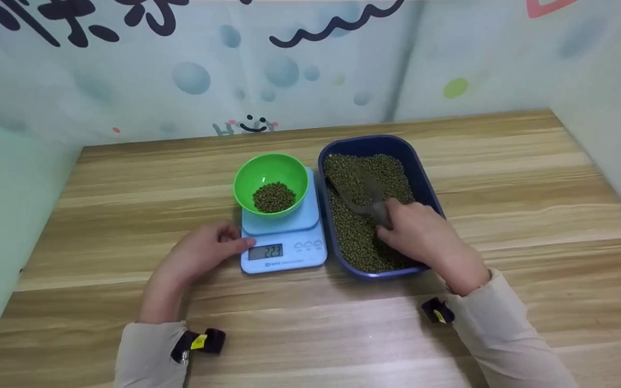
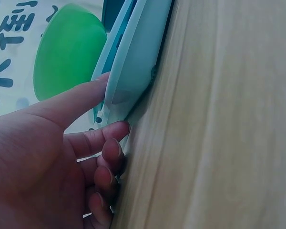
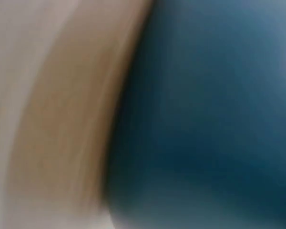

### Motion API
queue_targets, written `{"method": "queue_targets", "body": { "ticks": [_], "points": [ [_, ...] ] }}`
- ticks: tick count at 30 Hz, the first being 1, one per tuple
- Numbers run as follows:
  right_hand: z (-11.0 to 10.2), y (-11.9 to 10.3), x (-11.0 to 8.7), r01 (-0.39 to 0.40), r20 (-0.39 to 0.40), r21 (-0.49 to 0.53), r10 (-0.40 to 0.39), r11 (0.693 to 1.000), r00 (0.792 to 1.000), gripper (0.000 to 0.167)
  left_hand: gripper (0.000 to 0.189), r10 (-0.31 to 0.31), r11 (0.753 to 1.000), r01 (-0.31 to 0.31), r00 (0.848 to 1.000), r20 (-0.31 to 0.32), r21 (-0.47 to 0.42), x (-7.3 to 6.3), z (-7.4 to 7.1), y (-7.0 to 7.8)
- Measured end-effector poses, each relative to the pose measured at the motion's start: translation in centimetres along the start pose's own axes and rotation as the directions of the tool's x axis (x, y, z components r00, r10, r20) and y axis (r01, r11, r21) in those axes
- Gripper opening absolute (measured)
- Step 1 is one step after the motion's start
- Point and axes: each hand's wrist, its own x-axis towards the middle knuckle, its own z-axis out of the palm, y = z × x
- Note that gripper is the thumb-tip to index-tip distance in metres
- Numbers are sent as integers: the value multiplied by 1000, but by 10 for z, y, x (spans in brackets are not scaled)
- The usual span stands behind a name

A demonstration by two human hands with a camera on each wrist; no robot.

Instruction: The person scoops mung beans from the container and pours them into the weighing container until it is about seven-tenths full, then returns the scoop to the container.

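Observation:
My left hand holds the near left edge of a light blue kitchen scale. In the left wrist view the thumb lies over the top edge, the index fingertip is by the lower side, and the other fingers curl loosely. On the scale's platform sits a green bowl with a small heap of green mung beans. My right hand grips the handle of a greyish scoop, its head down among the beans in a dark blue tub. The right wrist view is blurred and hides the fingers.
The tub stands close against the scale's right side, on a wood-grain table. A patterned backdrop rises behind the table's far edge. Pale walls flank both sides. A small black camera is strapped to each sleeve.

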Motion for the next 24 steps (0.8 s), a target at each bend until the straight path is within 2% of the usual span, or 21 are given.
{"method": "queue_targets", "body": {
  "ticks": [8, 18, 24],
  "points": [
    [-2, -2, 1, -36, -11, -9, 36, 999, 999, 27, 51, -4, 1000, 4, 1000, -3, -6, 0, -2, 2],
    [1, 1, -2, 25, -113, -11, -26, 1000, 993, 18, 53, -18, 1000, 18, 1000, 8, -19, 2, -1, 2],
    [4, 2, -4, 48, -154, -15, -49, 999, 987, 20, 51, -19, 1000, 19, 1000, 10, -15, 2, 1, -1]
  ]
}}
